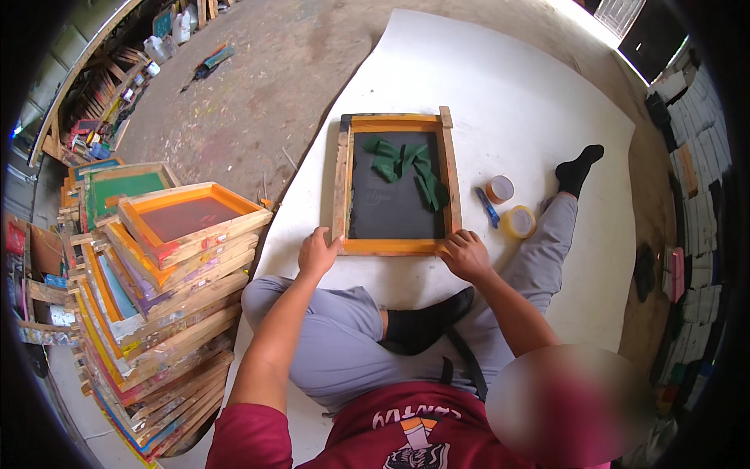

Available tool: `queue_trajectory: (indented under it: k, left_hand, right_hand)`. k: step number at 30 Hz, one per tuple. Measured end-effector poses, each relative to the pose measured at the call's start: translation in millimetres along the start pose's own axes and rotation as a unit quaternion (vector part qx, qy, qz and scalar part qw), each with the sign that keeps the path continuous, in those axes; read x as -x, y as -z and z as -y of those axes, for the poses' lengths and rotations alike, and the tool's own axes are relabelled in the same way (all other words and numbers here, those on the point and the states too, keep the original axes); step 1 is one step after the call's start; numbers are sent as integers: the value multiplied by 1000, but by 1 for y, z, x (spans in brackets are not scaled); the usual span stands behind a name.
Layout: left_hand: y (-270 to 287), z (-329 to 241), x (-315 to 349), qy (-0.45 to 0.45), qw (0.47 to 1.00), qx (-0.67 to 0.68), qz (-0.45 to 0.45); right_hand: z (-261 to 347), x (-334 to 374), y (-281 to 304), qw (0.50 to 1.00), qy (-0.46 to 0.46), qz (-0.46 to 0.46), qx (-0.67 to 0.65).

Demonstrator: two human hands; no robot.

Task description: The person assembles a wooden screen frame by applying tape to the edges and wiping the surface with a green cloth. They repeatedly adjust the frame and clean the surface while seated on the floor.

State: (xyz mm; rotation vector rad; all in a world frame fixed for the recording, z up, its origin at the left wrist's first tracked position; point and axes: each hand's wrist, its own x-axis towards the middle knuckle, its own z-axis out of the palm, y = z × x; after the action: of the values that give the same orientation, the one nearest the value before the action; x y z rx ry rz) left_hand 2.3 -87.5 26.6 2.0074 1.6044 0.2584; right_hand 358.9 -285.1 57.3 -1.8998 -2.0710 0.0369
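Observation:
A wooden screen-printing frame (342, 191) lies flat on the white sheet before me, its inner edges lined with orange tape and its mesh (391, 223) dark. A crumpled dark green cloth (426, 181) rests on the upper right part of the mesh. My left hand (318, 252) grips the frame's near left corner. At the near right corner, my right hand (466, 255) has its fingers curled over the wood. Just right of the frame are a blue cutter knife (487, 208), a brown tape roll (490, 191) and a yellowish tape roll (509, 222).
A tall stack of wooden screen frames (187, 262) stands close on my left. Under me spreads the white sheet (500, 86). Farther off, a dark and blue object (214, 59) lies on the concrete floor (258, 86). White bundles (691, 180) are piled along the right.

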Motion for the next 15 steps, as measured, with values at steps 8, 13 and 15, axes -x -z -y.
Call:
queue_trajectory:
  k: [8, 13, 15]
  left_hand:
    - [-21, 13, -10, -3, 999, 29, 26]
    - [0, 3, -16, 16, 988, 89, 126]
    - [3, 11, -14, 26, 985, 95, 144]
  right_hand:
    - [-23, -116, -33, 988, -122, 81, 39]
    - [-68, -138, -54, 967, -78, 165, 180]
    - [-54, -150, -42, 952, -90, 242, 167]
